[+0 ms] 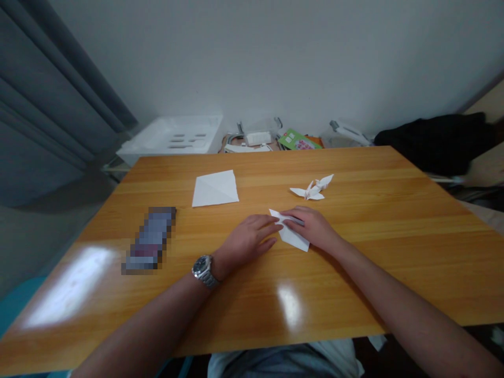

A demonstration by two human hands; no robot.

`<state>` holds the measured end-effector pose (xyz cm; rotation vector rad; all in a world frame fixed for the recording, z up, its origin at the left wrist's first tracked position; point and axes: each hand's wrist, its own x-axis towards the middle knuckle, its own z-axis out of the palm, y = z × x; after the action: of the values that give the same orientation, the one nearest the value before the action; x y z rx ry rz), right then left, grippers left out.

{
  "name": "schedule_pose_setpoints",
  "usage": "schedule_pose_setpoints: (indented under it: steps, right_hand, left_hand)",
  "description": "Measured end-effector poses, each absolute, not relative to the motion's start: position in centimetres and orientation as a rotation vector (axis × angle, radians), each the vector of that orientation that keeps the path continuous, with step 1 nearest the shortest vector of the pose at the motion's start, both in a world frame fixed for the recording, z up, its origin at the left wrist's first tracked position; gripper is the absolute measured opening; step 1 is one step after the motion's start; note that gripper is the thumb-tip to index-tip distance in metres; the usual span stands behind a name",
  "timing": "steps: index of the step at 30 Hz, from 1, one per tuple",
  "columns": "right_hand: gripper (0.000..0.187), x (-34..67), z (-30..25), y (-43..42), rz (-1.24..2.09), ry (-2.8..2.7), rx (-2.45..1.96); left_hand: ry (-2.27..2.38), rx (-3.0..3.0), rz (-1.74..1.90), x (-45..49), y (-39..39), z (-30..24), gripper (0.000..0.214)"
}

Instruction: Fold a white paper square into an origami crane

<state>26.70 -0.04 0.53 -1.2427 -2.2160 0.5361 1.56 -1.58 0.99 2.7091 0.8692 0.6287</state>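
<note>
A folded piece of white paper point(294, 239) lies on the table in front of me, one flap of it partly raised. My right hand point(311, 226) grips its far and right side, with the thumb and fingers on the flap. From the left, my left hand point(254, 236) reaches over with its fingers stretched out, the fingertips touching the paper's left end. A metal wristwatch point(205, 270) is on my left wrist. Just beyond my right hand rests a white folded paper crane point(313, 189). A creased sheet of white paper point(215, 189) lies flat farther back on the left.
The wooden table point(386, 210) has a phone-like device point(150, 239), blurred out, on its left. Behind its far edge stand a white plastic tray point(177, 136) and a green booklet point(297, 140). Black cloth point(437, 142) lies at the far right; a grey curtain point(43, 89) hangs left.
</note>
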Motion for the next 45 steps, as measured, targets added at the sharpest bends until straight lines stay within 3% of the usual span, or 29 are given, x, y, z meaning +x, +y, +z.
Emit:
schedule_pose_setpoints:
  steps: [5,23,33,45]
  right_hand:
    - [0.026,26.6,0.0,0.1,0.450,-2.235,-1.243]
    - [0.027,27.9,1.0,-0.2,0.467,-2.326,-0.949]
    - [0.039,28.3,0.6,-0.5,0.601,-2.471,-1.026]
    - [0.035,27.5,1.3,-1.0,0.652,-2.427,-1.037]
  left_hand:
    - [0.856,2.757,0.461,1.6,-1.5,0.4,0.050]
    - [1.187,2.749,0.481,1.1,-1.8,1.3,0.044]
    - [1.163,2.713,0.505,1.1,-1.8,0.6,0.045]
    - [1.266,2.684,0.506,1.6,-1.7,1.4,0.038]
